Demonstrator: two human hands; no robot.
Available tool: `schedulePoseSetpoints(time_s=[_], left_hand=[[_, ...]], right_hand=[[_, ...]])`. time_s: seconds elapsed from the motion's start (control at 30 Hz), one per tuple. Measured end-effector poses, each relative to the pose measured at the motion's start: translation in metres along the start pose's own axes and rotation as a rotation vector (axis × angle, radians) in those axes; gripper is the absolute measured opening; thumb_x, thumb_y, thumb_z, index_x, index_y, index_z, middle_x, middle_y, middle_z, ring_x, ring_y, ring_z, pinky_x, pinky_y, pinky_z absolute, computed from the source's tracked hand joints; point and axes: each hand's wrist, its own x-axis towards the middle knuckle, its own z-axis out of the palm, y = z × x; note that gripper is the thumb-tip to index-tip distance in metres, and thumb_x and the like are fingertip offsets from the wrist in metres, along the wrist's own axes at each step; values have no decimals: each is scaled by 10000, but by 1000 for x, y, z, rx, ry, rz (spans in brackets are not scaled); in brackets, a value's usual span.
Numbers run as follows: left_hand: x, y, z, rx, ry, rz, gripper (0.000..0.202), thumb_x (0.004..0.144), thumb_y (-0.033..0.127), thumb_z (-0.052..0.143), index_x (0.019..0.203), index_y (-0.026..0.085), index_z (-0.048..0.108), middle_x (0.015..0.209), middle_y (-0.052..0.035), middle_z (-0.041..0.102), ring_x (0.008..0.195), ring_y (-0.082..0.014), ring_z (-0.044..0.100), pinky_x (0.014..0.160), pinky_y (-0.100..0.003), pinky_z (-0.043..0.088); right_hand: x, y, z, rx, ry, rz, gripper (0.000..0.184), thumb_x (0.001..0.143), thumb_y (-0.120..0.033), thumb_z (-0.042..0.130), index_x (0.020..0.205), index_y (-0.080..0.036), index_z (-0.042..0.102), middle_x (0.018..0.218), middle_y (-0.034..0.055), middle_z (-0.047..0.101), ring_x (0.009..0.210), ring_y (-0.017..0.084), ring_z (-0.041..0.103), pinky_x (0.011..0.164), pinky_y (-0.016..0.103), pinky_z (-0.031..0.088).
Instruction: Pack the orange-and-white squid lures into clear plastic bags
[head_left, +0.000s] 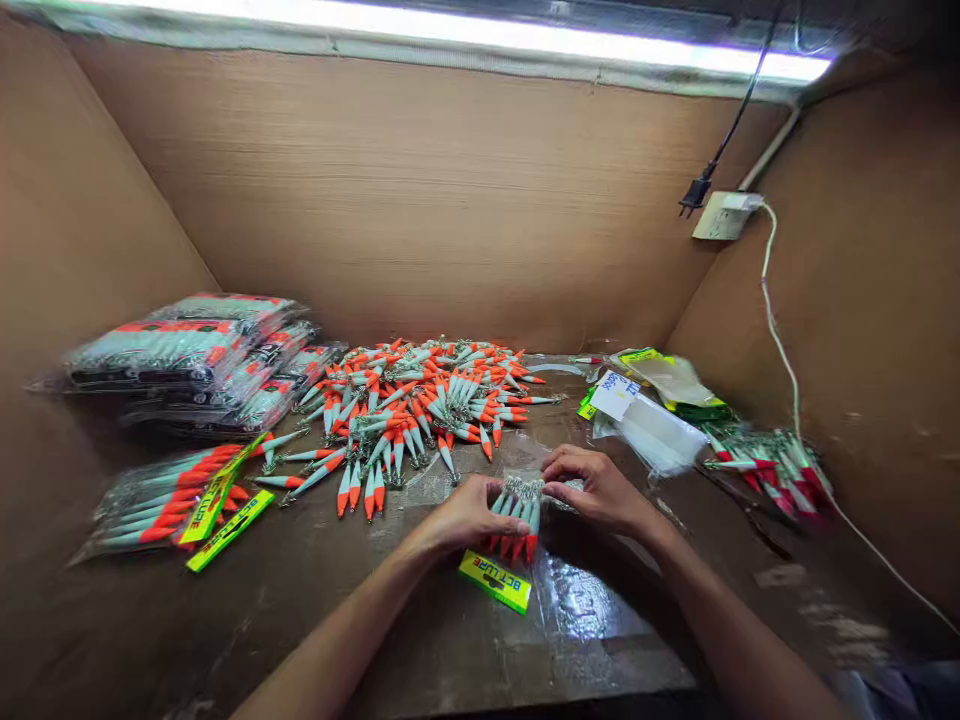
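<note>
My left hand [471,515] is closed over a row of orange-and-white fishing lures [533,518], thumb laid across the bodies and fingers tucked behind, mostly out of my sight. My right hand [596,490] is half curled, thumb and forefinger tips brought close at the right end of the wire hook crowns [523,487]; whether they pinch wire or clear film I can't tell. The row lies in from the middle of the table's [315,600] near edge, orange tips towards me, crowns pointing to the back edge, with a yellow-green BCT LURE card [495,582] just beyond the tips on my side. I can't tell whether film wraps the row.

I judge each lure light and stiff, its smooth painted body apt to roll or slide against its neighbours. The crowns look thin and sharp, likely to prick me, snag each other or tear soft film. The better hold is flat across the pale mid-bodies, thumb over the top, keeping them side by side; the crowns I'd only nudge from the side. The card looks thin enough to crease, so I'd take it by its ends.

Towards the back edge lies a loose lure heap [420,410]; a stack of filled bags [187,350] sits near the back left corner.
</note>
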Motion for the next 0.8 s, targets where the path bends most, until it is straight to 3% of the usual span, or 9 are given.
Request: schedulePoseSetpoints(time_s=[0.17,0.3,0.43,0.57,0.8], left_hand=[[-5,-2,-4,13,3,-47,401,615,448,844,774,108,704,663,1,649,548,-118,528,532,-216,364],[-3,-5,-2,-62,25,-11,426,613,459,852,810,111,705,671,-11,663,535,-124,548,526,-221,369],[-1,-6,-2,-156,-3,28,457,638,463,849,890,107,716,672,-35,682,525,-131,567,533,-229,387],[-2,-4,-4,-139,-8,33,415,672,460,833,854,106,719,666,-37,679,511,-125,558,530,-229,388],[-3,0,1,-111,102,39,359,687,423,823,792,107,687,631,-27,665,475,-102,519,470,-205,346]], right_hand=[[-1,-6,-2,41,-28,12,75,887,-252,695,899,-217,760,957,48,699,885,185,664,802,303,509],[-1,-10,-7,37,-39,-8,107,918,-254,657,873,-222,749,981,50,680,897,182,654,818,308,501],[-2,-14,-8,-7,-51,-48,102,935,-236,625,876,-216,706,1079,68,632,1014,201,619,912,340,475],[-3,-15,-4,-20,-26,-68,102,948,-206,585,891,-211,670,1169,90,589,1163,231,556,977,371,443],[-3,-15,5,-15,19,-30,45,901,-224,666,863,-205,650,1231,97,564,1201,249,533,1009,396,426]])
